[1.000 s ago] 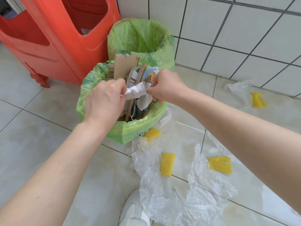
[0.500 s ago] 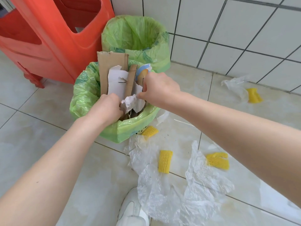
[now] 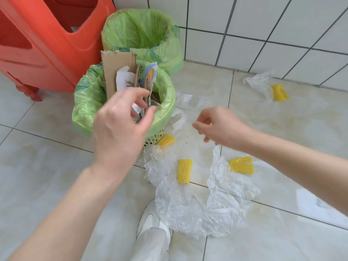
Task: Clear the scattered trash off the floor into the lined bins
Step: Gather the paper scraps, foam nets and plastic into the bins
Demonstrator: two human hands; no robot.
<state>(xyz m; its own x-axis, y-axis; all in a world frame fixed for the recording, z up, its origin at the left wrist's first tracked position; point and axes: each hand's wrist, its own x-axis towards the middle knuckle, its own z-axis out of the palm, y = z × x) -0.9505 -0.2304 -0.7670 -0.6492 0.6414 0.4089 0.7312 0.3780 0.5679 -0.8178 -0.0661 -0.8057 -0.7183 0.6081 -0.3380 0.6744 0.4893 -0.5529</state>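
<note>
Two bins lined with green bags stand by the wall. The near bin is stuffed with cardboard and white paper. The far bin looks hollow inside. My left hand hovers over the near bin's front rim, fingers loosely spread, holding nothing. My right hand hangs over the floor right of that bin, fingers loosely curled and empty. Below the hands lie crumpled clear plastic sheets and several yellow foam nets, one between the hands and my shoe.
Red plastic furniture stands left of the bins. The white tiled wall runs behind. Another plastic scrap and a yellow net lie near the wall at right. My white shoe is at the bottom centre.
Both hands let go of the white paper, which now sits in the near bin. The hands have pulled back, the right one moving right and down over the floor.
</note>
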